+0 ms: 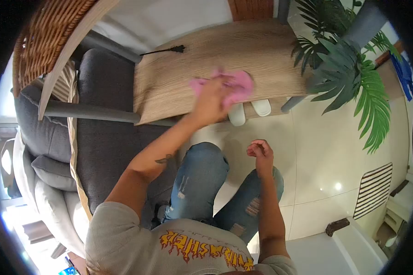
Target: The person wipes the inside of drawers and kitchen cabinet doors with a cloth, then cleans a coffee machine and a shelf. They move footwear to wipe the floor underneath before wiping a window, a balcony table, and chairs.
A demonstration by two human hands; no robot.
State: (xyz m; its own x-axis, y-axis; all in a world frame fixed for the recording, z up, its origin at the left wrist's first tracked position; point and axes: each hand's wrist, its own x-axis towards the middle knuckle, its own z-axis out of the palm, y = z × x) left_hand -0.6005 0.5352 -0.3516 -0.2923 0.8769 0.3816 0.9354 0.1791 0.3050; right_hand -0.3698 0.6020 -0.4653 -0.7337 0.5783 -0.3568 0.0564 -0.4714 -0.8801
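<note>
A pink cloth (239, 87) lies bunched and partly spread on the wood-grain shelf board (170, 87). On top of it presses my left hand (212, 98), its fingers closed on the cloth and blurred by motion. My right hand (260, 153) hangs in the air above my right knee, away from the board. Its fingers are loosely bent and a little apart, with nothing visible in them. A black cable end (176, 48) rests on the board's far left part.
Grey posts (92, 111) flank the board. White slippers (261, 107) show beneath its front edge. A leafy plant (339, 68) overhangs its right end. A dark grey sofa (110, 137) stands at left, with a wicker basket (55, 41) above. A striped mat (373, 190) lies right.
</note>
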